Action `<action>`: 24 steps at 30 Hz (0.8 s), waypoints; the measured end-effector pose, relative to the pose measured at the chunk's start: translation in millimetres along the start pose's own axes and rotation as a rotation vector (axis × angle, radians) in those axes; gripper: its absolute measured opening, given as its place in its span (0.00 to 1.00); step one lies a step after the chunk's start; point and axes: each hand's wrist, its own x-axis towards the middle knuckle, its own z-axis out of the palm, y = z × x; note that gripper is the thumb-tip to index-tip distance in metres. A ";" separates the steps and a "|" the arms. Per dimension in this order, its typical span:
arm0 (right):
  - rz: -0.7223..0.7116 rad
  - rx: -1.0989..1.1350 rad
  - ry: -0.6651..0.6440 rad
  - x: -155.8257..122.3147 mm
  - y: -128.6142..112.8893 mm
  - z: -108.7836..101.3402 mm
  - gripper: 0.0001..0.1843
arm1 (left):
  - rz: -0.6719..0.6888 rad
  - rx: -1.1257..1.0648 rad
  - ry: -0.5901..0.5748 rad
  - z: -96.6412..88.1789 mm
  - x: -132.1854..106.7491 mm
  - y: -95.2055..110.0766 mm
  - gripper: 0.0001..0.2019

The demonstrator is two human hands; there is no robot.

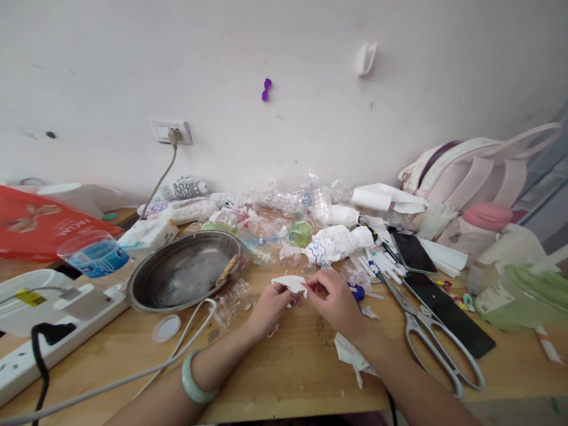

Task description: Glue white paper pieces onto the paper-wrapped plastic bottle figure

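Observation:
A small white piece of paper point(289, 282), pointed at its left end, is held up over the wooden table point(284, 367). My left hand point(274, 307) pinches it from below, with a green bangle on that wrist. The fingers of my right hand point(331, 296) are closed on its right end. Under the right forearm lies a torn white paper scrap point(352, 357). A blue object point(356, 291) is partly hidden behind the right hand. Tiny white bits are scattered beneath both hands.
Left stands a metal basin point(184, 305) with a wooden stick, beside a white cable point(146, 370) and power strip point(57, 355). Large scissors point(437, 343), phones point(452, 313) and a green drink cup point(519, 296) lie right. Crumpled clear plastic point(284, 198) and wrapped paper bundles point(335, 244) line the back.

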 end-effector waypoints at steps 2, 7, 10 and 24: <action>-0.027 0.022 0.000 -0.3 0.6 -0.6 0.10 | 0.000 -0.014 -0.001 -0.6 0.3 -1.7 0.09; -0.085 0.049 0.013 -0.7 3.2 -0.2 0.10 | 0.003 -0.058 0.001 -1.0 -0.4 -4.1 0.08; -0.091 0.060 -0.003 -0.9 2.6 0.2 0.10 | -0.003 -0.072 -0.012 -0.8 0.4 -3.9 0.09; -0.043 0.110 -0.107 1.3 -2.3 -2.7 0.11 | -0.002 -0.073 -0.001 -1.4 2.0 -4.3 0.16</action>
